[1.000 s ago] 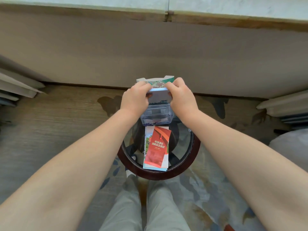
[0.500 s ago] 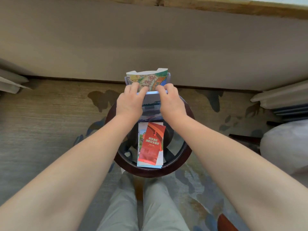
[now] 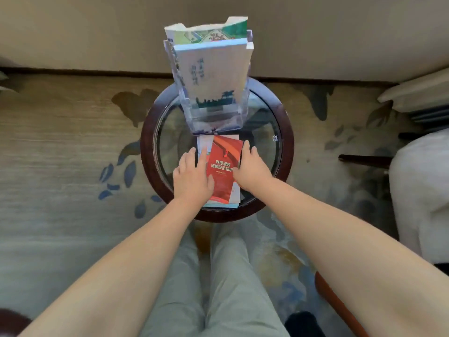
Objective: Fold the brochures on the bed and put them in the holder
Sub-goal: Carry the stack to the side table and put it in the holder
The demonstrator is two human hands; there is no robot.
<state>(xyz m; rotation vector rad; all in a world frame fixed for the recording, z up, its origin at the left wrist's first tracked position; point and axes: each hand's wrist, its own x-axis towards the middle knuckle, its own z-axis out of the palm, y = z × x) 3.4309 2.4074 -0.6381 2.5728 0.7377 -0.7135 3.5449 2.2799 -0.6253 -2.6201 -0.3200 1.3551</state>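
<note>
Two hands, left (image 3: 193, 177) and right (image 3: 251, 170), rest loosely open against a red brochure (image 3: 223, 170) atop a small stack on the round glass tabletop (image 3: 264, 132); the clear holder (image 3: 213, 117) behind carries pale folded brochures (image 3: 211, 66).

Round bench (image 3: 288, 152): dark wood rim, glass top, standing on a patterned carpet (image 3: 73, 152). Far half of the top carries a clear plastic holder (image 3: 213, 117), upright, with folded brochures (image 3: 213, 69) standing inside. Near half carries a small stack of folded brochures, a red brochure (image 3: 223, 166) uppermost, just in front of the holder's base. Left hand (image 3: 192, 176) and right hand (image 3: 252, 169) rest at the stack's two sides.
</note>
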